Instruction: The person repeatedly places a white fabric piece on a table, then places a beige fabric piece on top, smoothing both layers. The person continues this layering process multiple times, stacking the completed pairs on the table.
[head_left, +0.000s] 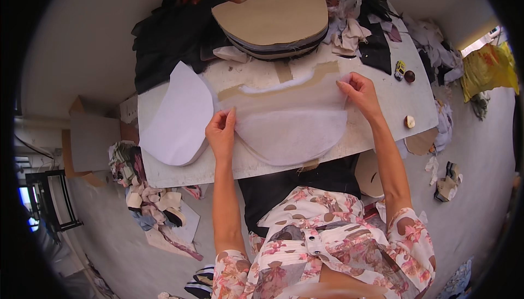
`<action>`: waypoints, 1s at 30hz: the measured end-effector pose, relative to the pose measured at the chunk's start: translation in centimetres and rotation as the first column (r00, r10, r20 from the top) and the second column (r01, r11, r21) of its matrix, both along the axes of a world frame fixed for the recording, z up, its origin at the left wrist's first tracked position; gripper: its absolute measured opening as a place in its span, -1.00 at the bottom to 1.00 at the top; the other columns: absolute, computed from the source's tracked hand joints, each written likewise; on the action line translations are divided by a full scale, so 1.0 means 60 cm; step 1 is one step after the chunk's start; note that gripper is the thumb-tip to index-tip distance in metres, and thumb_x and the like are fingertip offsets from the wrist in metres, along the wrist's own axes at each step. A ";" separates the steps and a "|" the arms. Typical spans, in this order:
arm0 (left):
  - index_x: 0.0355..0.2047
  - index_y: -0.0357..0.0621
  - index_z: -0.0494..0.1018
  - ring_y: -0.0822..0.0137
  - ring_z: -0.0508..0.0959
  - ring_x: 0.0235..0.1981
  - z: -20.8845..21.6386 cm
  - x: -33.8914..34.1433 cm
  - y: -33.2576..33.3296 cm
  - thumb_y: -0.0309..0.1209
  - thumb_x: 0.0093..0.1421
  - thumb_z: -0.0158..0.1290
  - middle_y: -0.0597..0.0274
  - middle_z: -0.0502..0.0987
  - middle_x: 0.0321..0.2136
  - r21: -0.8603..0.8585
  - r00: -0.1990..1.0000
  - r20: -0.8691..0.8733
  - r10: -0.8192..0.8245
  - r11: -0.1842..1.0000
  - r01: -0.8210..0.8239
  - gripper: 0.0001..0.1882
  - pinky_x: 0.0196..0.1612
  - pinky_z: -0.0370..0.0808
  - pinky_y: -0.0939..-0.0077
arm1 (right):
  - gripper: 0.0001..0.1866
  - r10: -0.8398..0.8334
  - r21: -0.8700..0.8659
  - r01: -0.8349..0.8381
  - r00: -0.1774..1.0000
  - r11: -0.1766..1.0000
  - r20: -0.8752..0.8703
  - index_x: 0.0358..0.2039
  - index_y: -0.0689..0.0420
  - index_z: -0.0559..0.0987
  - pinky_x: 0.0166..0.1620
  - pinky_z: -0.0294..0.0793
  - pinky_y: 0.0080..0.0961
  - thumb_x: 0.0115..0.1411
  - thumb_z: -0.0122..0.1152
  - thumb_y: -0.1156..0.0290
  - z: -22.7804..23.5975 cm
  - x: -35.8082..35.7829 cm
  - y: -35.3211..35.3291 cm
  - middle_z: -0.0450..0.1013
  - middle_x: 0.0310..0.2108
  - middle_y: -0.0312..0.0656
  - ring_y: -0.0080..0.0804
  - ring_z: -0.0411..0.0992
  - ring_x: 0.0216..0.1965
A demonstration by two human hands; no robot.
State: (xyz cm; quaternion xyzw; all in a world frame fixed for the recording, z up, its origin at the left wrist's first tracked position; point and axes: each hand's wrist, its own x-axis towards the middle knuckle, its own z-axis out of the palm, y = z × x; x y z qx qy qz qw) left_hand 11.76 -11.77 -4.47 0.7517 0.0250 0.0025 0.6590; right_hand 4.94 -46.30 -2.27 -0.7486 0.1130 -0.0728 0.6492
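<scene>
Both hands pinch the sheer white half-round fabric piece (292, 130) flat on the white worktable (180, 176), left hand (221, 133) clamping its near-left corner, right hand (360, 94) its far-right corner, long axis running between them.

Brown cardboard box (90, 138) left of the table, yellow plastic bag (487, 70) far right

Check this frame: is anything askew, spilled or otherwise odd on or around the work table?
Yes. Fabric scraps lie heaped on the floor left of the table, and a white cut piece overhangs its left edge. Both hands, left hand and right hand, pinch the sheer piece flat.
</scene>
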 end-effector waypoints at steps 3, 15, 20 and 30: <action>-0.42 -0.26 0.55 0.61 0.37 -0.60 -0.001 0.012 -0.006 -0.32 0.16 0.19 0.41 0.48 -0.63 0.215 0.996 0.069 0.058 0.974 -0.071 -0.78 -0.50 0.31 0.69 | -0.80 -0.023 -0.094 0.023 1.000 0.995 -0.004 -0.50 0.19 0.48 -0.48 0.22 -0.74 0.16 0.25 0.37 -0.012 0.017 -0.006 0.39 -0.61 -0.43 -0.74 0.27 -0.56; -0.49 -0.23 0.53 0.52 0.40 -0.65 0.002 0.035 -0.011 -0.28 0.09 0.22 0.35 0.48 -0.69 0.479 0.991 0.098 0.090 0.869 -0.126 -0.76 -0.53 0.35 0.57 | -0.75 -0.145 -0.652 0.119 0.989 0.749 0.015 -0.50 0.13 0.52 -0.49 0.34 -0.44 0.00 0.35 0.23 -0.013 0.041 0.009 0.42 -0.66 -0.25 -0.38 0.38 -0.62; -0.48 -0.24 0.52 0.57 0.39 -0.61 0.008 0.033 -0.016 -0.25 0.10 0.23 0.38 0.48 -0.65 0.532 0.990 0.119 0.072 0.837 -0.125 -0.73 -0.48 0.36 0.65 | -0.75 0.297 -0.754 0.059 0.896 0.654 0.328 -0.39 0.08 0.52 -0.35 0.37 -0.44 -0.11 0.39 0.39 0.065 -0.025 0.072 0.43 -0.47 -0.27 -0.34 0.41 -0.36; -0.47 -0.12 0.56 0.39 0.49 -0.61 -0.005 0.036 -0.013 -0.17 0.06 0.22 0.34 0.52 -0.66 0.544 0.988 0.125 0.090 0.826 -0.144 -0.74 -0.46 0.40 0.44 | -0.85 0.708 -0.931 -0.267 0.706 0.248 -0.014 -0.54 0.11 0.43 -0.29 0.26 -0.42 -0.13 0.22 0.43 0.041 -0.087 0.160 0.33 -0.46 -0.25 -0.33 0.31 -0.29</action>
